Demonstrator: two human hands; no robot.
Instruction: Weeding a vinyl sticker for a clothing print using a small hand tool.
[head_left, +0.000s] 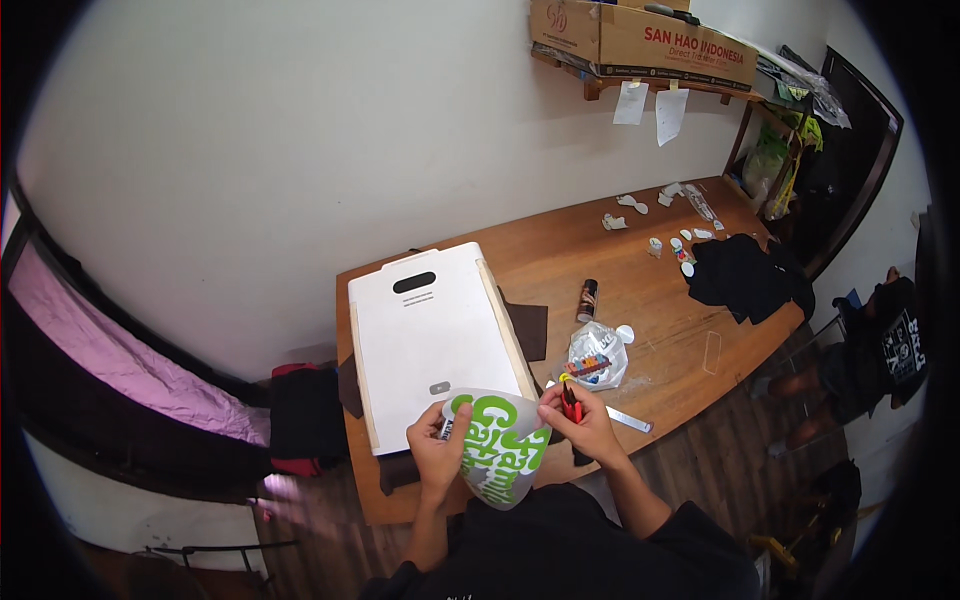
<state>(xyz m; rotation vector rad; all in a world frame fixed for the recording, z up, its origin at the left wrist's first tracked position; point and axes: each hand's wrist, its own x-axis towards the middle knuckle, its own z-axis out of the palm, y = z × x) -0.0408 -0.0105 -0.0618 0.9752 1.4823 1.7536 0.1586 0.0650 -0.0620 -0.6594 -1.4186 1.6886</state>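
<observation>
Near the table's front edge, a translucent film sheet [516, 436] with bold green lettering hangs curved between my two hands. My left hand [439, 446] is closed on its left side, thumb over the front. With my right hand [584, 424] I pinch the upper right edge of the film. A small red and black hand tool [571, 403] is also held in that right hand; its exact kind is partly hidden by the fingers. Just beyond the film lies a large white board [430, 335] with an oval black handle slot and a small grey patch.
Right of the board on the wooden table [660, 300] are a dark spray can [587, 300], a crumpled plastic bag [600, 352], paper scraps [614, 222] and black cloth [745, 275]. A cardboard box [650, 45] sits on the wall shelf. Another person [885, 340] is at the right.
</observation>
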